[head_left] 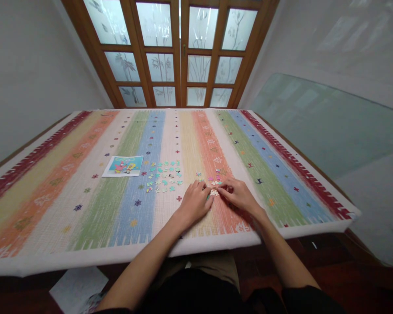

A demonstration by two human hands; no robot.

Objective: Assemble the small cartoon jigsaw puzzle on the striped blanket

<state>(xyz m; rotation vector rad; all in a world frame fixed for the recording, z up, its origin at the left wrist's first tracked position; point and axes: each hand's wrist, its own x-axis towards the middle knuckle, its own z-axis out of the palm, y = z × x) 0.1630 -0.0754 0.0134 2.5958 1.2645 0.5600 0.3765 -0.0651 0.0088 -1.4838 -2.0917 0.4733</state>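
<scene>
My left hand (195, 200) and my right hand (238, 195) rest close together on the striped cloth (85, 205), fingers curled inward. Between their fingertips lie a few small puzzle pieces (214, 192), pink and white, which both hands pinch or press. More pieces (216, 179) lie just beyond the fingers. A loose spread of several teal puzzle pieces (164, 175) sits to the left of my left hand. Further left lies a small cartoon picture card (123, 165).
The striped cloth covers a table whose near edge (170, 253) runs in front of my lap. A glass sheet (324, 126) leans at the right. Wooden doors with frosted panes (180, 52) stand behind. A white paper (77, 285) lies on the floor at the lower left.
</scene>
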